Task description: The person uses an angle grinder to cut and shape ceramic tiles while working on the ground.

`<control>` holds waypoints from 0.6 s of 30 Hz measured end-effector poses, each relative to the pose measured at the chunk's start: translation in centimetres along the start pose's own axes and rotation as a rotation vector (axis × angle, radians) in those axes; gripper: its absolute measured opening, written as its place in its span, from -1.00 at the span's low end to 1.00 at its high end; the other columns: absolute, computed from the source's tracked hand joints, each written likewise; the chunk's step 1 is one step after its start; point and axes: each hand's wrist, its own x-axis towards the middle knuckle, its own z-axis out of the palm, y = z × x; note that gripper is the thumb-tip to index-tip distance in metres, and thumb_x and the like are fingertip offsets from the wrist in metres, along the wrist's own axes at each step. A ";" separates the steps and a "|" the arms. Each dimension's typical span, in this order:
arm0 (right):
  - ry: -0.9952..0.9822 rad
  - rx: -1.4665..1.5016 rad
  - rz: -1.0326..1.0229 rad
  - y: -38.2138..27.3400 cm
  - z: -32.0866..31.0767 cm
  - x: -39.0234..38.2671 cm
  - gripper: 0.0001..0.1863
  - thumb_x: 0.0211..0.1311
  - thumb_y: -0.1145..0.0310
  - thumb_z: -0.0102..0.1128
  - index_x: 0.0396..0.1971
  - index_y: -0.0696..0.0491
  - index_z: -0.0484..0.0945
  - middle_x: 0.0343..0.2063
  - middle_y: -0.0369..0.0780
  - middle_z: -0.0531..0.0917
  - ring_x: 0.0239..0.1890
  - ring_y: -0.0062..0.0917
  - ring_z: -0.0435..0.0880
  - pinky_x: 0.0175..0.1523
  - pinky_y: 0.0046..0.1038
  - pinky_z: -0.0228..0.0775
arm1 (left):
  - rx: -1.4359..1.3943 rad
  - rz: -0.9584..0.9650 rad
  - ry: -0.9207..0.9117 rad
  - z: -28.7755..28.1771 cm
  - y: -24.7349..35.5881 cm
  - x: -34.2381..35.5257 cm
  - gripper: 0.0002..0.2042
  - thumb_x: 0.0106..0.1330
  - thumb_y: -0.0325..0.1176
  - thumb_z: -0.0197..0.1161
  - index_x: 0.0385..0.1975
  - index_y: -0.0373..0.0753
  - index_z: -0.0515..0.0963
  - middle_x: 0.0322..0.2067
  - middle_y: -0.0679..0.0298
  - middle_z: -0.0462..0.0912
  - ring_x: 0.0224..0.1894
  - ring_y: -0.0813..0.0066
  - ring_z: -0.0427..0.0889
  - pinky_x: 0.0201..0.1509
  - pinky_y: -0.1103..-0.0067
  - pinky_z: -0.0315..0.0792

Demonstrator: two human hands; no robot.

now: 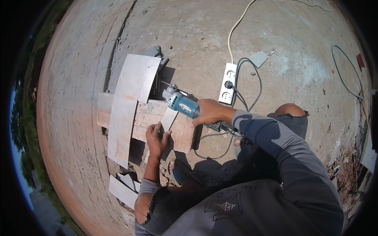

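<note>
My right hand (212, 112) is wrapped around the body of a teal angle grinder (184, 105). The grinder's metal head points to the far left, with its thin disc seen nearly edge-on. Under it, a narrow pale tile strip (169, 119) lies across a reddish block (183, 131). My left hand (156, 139) grips the near end of this strip, fingers and thumb at its edges. Whether the disc touches the strip cannot be seen. Just left of that hand, a long pale tile piece (122, 129) rests across the block.
A white power strip (227, 84) with a black plug lies beyond my right hand, its cable running away. Dark cord (258, 70) loops beside it, near a tile shard (258, 59). Cut tile pieces (124, 190) lie at the near left. My feet flank the block's near side.
</note>
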 end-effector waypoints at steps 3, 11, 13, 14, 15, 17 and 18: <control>0.008 -0.002 -0.021 0.4 0.2 0.0 -0.15 -0.31 -0.14 0.50 -0.23 0.40 0.57 -0.30 0.14 0.67 -0.24 -0.11 0.70 -0.10 -0.32 0.50 | 0.001 -0.001 0.005 0.0 0.1 0.0 -0.47 0.03 -0.30 0.52 0.01 -0.39 0.57 -0.22 0.04 0.51 -0.17 0.13 0.48 -0.04 0.36 0.40; -0.002 0.003 -0.021 1.2 0.7 -0.3 -0.15 -0.32 -0.14 0.50 -0.25 0.41 0.57 -0.33 0.15 0.67 -0.25 -0.10 0.70 -0.12 -0.30 0.50 | -0.015 -0.025 -0.001 -0.1 0.2 0.0 -0.47 0.04 -0.29 0.51 0.01 -0.39 0.57 -0.20 0.02 0.51 -0.16 0.12 0.49 -0.02 0.36 0.40; -0.002 0.004 -0.004 1.3 0.8 -0.5 -0.15 -0.33 -0.15 0.50 -0.26 0.41 0.58 -0.33 0.15 0.67 -0.25 -0.10 0.70 -0.12 -0.30 0.50 | -0.012 -0.029 0.000 -0.1 0.2 0.0 -0.47 0.04 -0.29 0.51 0.00 -0.40 0.57 -0.20 0.02 0.51 -0.16 0.12 0.49 -0.02 0.36 0.40; 0.003 0.001 -0.008 1.3 0.8 -0.6 -0.15 -0.33 -0.15 0.50 -0.27 0.41 0.58 -0.34 0.15 0.67 -0.26 -0.10 0.70 -0.12 -0.30 0.50 | -0.023 -0.024 0.012 -0.1 0.3 0.0 -0.47 0.03 -0.29 0.51 0.00 -0.40 0.57 -0.20 0.02 0.51 -0.15 0.12 0.49 -0.02 0.36 0.40; 0.015 -0.004 -0.013 1.3 0.9 -0.7 -0.15 -0.33 -0.15 0.50 -0.27 0.41 0.58 -0.34 0.15 0.67 -0.26 -0.10 0.70 -0.12 -0.30 0.50 | -0.004 -0.029 -0.001 -0.1 0.3 0.1 -0.47 0.03 -0.28 0.51 0.00 -0.40 0.57 -0.20 0.02 0.51 -0.15 0.12 0.49 -0.02 0.36 0.40; 0.037 -0.023 -0.018 1.2 0.9 -0.9 -0.16 -0.33 -0.14 0.49 -0.28 0.41 0.58 -0.34 0.15 0.67 -0.26 -0.10 0.70 -0.12 -0.30 0.50 | 0.000 -0.018 0.007 -0.1 0.2 0.1 -0.47 0.03 -0.28 0.51 0.01 -0.40 0.57 -0.20 0.02 0.51 -0.15 0.12 0.49 -0.02 0.35 0.40; 0.036 -0.022 -0.020 1.2 0.9 -0.9 -0.17 -0.32 -0.14 0.49 -0.29 0.40 0.58 -0.34 0.15 0.67 -0.26 -0.10 0.70 -0.12 -0.30 0.50 | -0.002 -0.023 -0.005 -0.1 0.2 0.1 -0.47 0.03 -0.28 0.51 0.01 -0.40 0.57 -0.20 0.02 0.51 -0.15 0.12 0.49 -0.02 0.35 0.40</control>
